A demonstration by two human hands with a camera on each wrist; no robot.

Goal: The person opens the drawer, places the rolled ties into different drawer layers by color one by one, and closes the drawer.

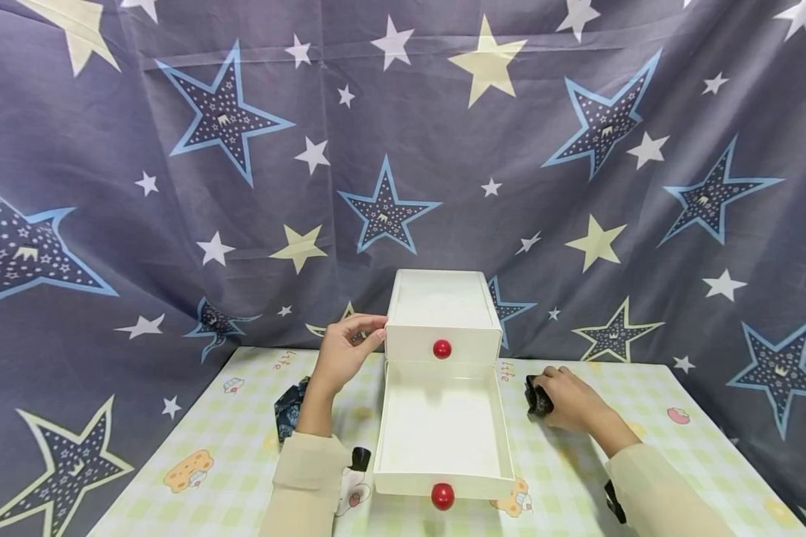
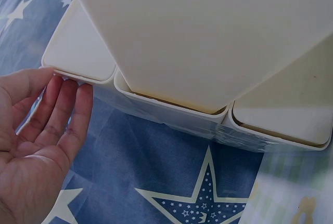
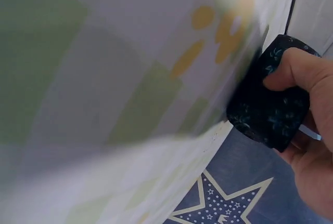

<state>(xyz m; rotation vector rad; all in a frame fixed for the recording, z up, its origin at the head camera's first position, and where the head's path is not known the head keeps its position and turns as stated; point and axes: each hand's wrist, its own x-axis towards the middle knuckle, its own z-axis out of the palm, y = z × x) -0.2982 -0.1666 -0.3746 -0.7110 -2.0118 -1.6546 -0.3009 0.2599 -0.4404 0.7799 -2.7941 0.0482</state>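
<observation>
A white drawer cabinet (image 1: 443, 298) with red ball knobs stands at the middle of the table's far side. Its pulled-out drawer (image 1: 442, 425) has a bare floor. My left hand (image 1: 348, 350) touches the upper left side of the cabinet, thumb by the front edge and fingers lightly bent against the side wall. To the right of the cabinet, my right hand (image 1: 571, 399) grips a black floral-patterned bundle (image 3: 273, 94), thumb on one face and fingers behind. A dark blue patterned bundle (image 1: 289, 410) lies beside the left forearm, partly hidden by it.
A green-and-white checked cloth (image 1: 235, 462) with cartoon prints covers the table. Behind it hangs a dark star-patterned curtain (image 1: 436, 134). The left wrist view shows three stacked tiers, the middle drawer (image 2: 208, 37) jutting out between the others.
</observation>
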